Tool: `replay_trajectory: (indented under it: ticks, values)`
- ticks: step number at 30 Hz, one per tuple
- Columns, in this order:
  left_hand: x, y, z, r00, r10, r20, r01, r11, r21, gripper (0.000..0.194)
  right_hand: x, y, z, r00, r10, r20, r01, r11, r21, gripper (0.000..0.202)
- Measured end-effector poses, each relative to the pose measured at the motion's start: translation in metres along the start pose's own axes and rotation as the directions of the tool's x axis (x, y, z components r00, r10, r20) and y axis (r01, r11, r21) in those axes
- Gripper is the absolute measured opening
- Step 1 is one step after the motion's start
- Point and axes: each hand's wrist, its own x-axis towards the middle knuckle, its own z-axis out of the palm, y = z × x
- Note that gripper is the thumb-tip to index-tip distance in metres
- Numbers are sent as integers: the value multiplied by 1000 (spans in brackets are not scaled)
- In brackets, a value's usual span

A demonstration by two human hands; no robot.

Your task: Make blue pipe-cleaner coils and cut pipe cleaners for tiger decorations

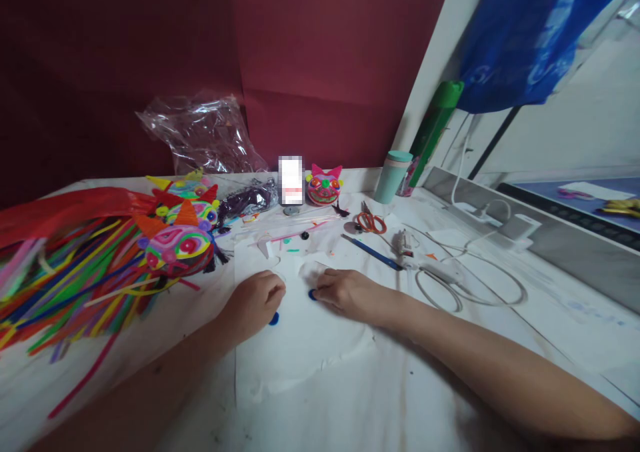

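Observation:
My left hand (pixel 261 297) is closed above a white sheet (pixel 300 345), its fingers curled together; whatever they may hold is hidden. A small dark-blue round piece (pixel 273 319) lies on the sheet just below that hand. Across from it, my right hand (pixel 344 293) is closed too, thumb and fingers pressed together at the edge of another small blue round piece (pixel 313 295). Part of this second piece is covered by the fingertips. The two hands are apart.
Colourful strips (pixel 100 272) and decorated animal heads (pixel 180 247) fill the left side. Behind stand a pink head (pixel 325 187) and a green cup (pixel 393 177). Orange-handled scissors (pixel 371 223), a blue tweezer-like tool (pixel 373 252) and a white cable (pixel 500 302) lie to the right.

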Motion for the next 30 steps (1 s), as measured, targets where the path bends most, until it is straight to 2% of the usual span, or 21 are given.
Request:
replay_trajectory:
  ticks: [4, 8, 11, 13, 15, 17, 20, 22, 24, 27, 30]
  values:
    - [1, -2, -2, 999, -34, -11, 33, 998, -46, 19, -2, 3, -5, 993, 119, -27, -111, 972, 208, 25]
    - [2, -3, -1, 997, -64, -49, 59, 994, -87, 18, 0, 6, -4, 986, 163, -21, -150, 946, 287, 23]
    - [3, -4, -2, 984, -76, -163, 61, 994, -96, 15, 0, 6, -3, 957, 286, -42, -263, 923, 281, 14]
    - [4, -5, -5, 960, -74, -269, 53, 995, -82, 14, 0, 7, -4, 928, 364, -77, -334, 907, 258, 10]
    - [4, -5, -9, 936, -77, -345, 58, 996, -64, 14, -1, 8, -6, 910, 397, -117, -362, 901, 239, 14]
    - [5, -5, -12, 924, -83, -373, 66, 996, -58, 14, -2, 8, -9, 913, 381, -148, -339, 908, 246, 17]
    - [4, -6, -11, 937, -87, -338, 68, 995, -69, 14, -1, 8, -13, 953, 255, -167, -202, 939, 279, 12]
    - [4, -8, -7, 954, -87, -287, 68, 995, -73, 13, -1, 8, -14, 964, 213, -161, -168, 952, 257, 11]
    - [4, -11, -2, 970, -73, -230, 60, 996, -64, 12, -1, 13, -15, 941, 281, -188, -241, 947, 211, 16]
    - [3, -14, 4, 988, -9, -157, 4, 999, -31, 11, -3, 27, -17, 869, 418, -263, -367, 903, 223, 13]
    - [4, -14, 4, 987, 39, -156, -43, 999, -26, 13, -8, 44, -22, 839, 488, -242, -430, 866, 256, 14]
